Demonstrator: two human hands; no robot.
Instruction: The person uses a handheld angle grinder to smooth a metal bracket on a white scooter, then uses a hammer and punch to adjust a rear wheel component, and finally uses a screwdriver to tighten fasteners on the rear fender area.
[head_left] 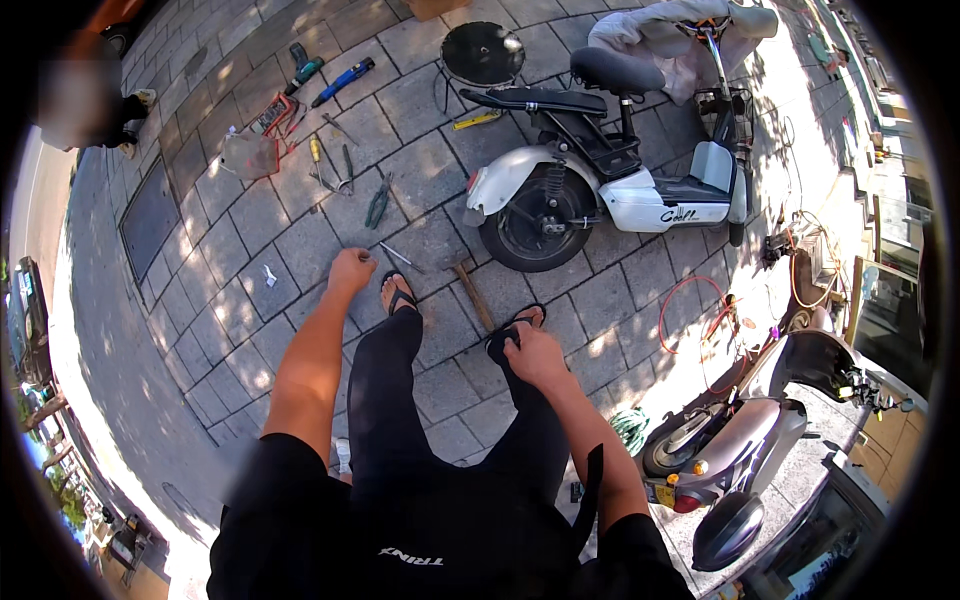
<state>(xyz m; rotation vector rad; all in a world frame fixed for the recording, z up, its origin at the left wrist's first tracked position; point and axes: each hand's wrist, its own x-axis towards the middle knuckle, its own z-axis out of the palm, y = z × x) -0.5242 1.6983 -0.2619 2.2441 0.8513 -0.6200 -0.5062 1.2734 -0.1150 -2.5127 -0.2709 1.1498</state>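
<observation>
My left hand (350, 270) hangs beside my left sandalled foot, fingers pinched on something too small to name. My right hand (535, 355) is curled over my right foot and lower leg; whatever it grips is hidden. Between my feet lies a wooden-handled hammer (470, 290), with a thin metal tool (400, 258) near my left foot. Farther off lie green-handled pliers (378, 200), yellow-handled tools (318, 160), a blue power tool (342, 82), a green drill (303, 68) and a red tool set (272, 115). Ahead stands a white electric scooter (660, 205), its rear wheel toward me.
A round black stool (482, 50) stands behind the tools. Another scooter (740, 440) is at my right, near red hose (690, 285) and green coiled line (630, 428). A person (85, 110) is at the upper left, and a metal cover (150, 215) is set into the pavers.
</observation>
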